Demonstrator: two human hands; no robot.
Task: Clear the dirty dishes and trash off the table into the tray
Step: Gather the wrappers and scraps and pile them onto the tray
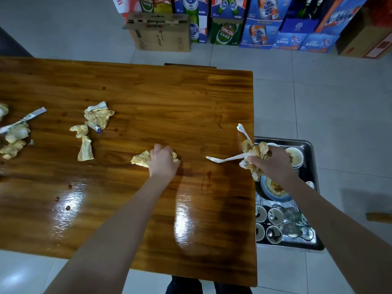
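Left hand [163, 160] is curled down on a crumpled napkin [141, 160], gripping it against the table [148, 92]; the napkin pokes out on both sides of the fist. Right hand [273, 164] is closed round a wad of napkins [256, 154], with a white wrapper strip [224, 159] trailing out toward the left hand. The wad sits at the table edge, partly over the tray [297, 142], which lies just beyond and below the right hand, off the table's side.

Progress, my read: dishes look done. The tray holds a bowl [294, 157] right behind the right hand, a plate [273, 187] under its wrist, and sauce dishes [274, 216] and glasses [292, 214] nearer me along the forearm. I see no dishes on the table.

Trash is what's left. Well out to the left of the left hand: a bigger napkin clump [98, 116], two smaller napkins [86, 148] near it, and a blue-tipped thing [98, 129] touching the clump; can't tell what it is. Further out, at the frame edge, is a napkin pile [16, 134] with a long wrapper [25, 118] across it. It's cut off, so there may be more. Sauce spots [68, 207] on the wood, nearer me than the left hand.

Two handfuls not yet dropped, two trash groups to go. I'd call it past halfway.
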